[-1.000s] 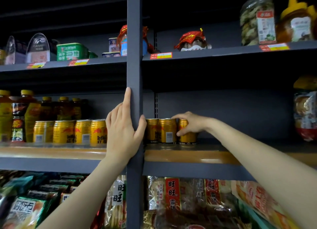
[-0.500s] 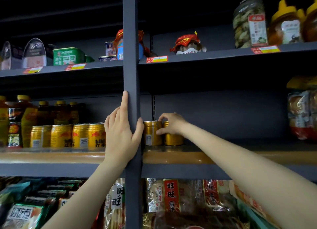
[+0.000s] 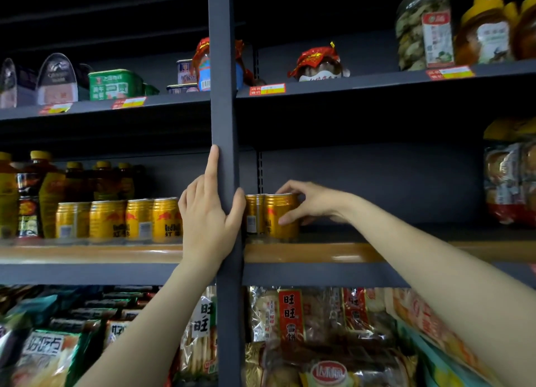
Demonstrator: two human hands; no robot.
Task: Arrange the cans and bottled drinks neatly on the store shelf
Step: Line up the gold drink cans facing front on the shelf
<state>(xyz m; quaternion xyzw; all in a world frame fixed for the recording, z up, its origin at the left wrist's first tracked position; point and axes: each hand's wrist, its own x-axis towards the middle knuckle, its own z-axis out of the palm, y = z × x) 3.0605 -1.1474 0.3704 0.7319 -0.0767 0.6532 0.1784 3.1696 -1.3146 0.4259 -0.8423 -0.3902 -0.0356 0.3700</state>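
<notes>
Gripping a gold can at the shelf's left end, the right hand curls round it; left hand clasps the post.

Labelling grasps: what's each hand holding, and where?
Right hand holds the rightmost gold can by its upper side wall. Left hand holds the shelf upright, no can.

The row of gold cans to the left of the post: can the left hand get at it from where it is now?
Probably yes. The left hand holds the upright post, and the row of gold cans stands right beside it on the same shelf, with nothing between.
</notes>
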